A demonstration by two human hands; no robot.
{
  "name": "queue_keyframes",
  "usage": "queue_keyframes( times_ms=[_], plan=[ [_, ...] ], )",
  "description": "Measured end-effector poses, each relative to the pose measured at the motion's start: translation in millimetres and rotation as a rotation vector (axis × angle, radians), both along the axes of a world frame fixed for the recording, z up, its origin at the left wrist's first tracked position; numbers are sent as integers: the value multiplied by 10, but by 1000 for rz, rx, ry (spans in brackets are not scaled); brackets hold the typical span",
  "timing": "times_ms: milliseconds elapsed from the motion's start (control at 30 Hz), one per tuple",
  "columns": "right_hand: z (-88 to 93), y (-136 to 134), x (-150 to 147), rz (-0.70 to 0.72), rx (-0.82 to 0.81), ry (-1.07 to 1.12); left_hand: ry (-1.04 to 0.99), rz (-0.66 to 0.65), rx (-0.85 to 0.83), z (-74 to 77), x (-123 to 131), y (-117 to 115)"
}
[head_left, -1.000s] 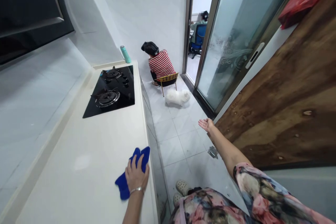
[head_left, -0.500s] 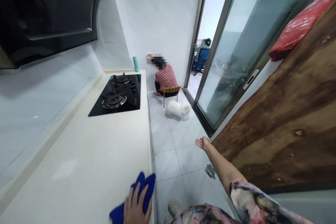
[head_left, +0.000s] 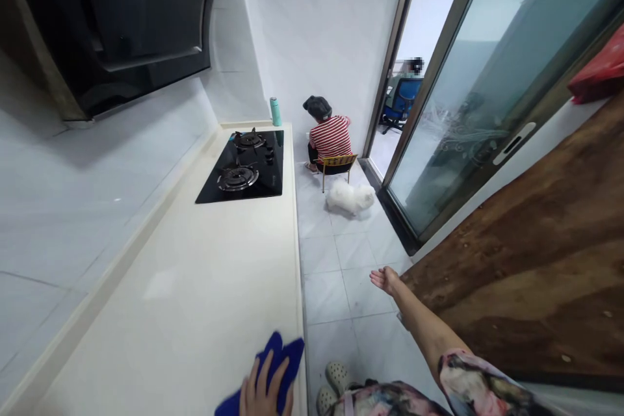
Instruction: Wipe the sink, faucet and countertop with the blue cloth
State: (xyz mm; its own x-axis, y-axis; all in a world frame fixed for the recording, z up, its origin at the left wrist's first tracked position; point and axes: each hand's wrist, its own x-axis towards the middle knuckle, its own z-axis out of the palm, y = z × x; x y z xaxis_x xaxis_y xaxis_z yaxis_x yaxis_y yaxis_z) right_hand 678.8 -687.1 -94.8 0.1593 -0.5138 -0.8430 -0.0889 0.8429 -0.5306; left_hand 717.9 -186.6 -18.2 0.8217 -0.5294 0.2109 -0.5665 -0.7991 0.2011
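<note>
My left hand (head_left: 266, 390) presses a blue cloth (head_left: 280, 357) onto the cream countertop (head_left: 224, 266), close to its front edge. The fingers are spread over the cloth and hold it down; its lower part is cut off by the frame. My right hand (head_left: 385, 278) hangs in the air above the tiled floor, palm up, fingers stretched out and nothing in it. Further along the counter a black gas hob (head_left: 253, 166) with two burners is set into the top. A mint-green bottle (head_left: 275, 112) stands upright behind it.
A person in a red-striped shirt (head_left: 332, 138) sits on a low yellow chair (head_left: 340, 160) by the far wall. Behind them stands a white dog (head_left: 348, 197). A range hood (head_left: 146, 19) juts out at upper left. Right are a sliding glass door (head_left: 463, 97) and wooden panel (head_left: 536, 253).
The view has turned left, so the room appears further right. My left hand stays on the cloth and my right hand stays open. The seated person's head and arm have shifted.
</note>
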Motion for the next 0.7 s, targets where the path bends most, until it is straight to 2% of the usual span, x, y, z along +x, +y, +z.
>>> queue_keyframes(
  times_ms=[100,200,333,500,600,700],
  plan=[
    [-162,-20,-343,20,-13,46,125,-57,3,222,520,-446],
    [-295,-76,-774,39,-27,93,221,-57,21,352,1052,-832],
    [-382,-92,-1434,40,-24,169,253,-28,1,383,1656,-1289],
    [-418,61,-2234,45,-6,269,260,-10,-43,375,2264,-1874],
    [-521,91,-2557,98,-41,288,317,-5,-3,420,2601,-2063],
    [-650,20,-2625,243,-147,258,357,44,-4,530,2912,-1958]
  ],
)
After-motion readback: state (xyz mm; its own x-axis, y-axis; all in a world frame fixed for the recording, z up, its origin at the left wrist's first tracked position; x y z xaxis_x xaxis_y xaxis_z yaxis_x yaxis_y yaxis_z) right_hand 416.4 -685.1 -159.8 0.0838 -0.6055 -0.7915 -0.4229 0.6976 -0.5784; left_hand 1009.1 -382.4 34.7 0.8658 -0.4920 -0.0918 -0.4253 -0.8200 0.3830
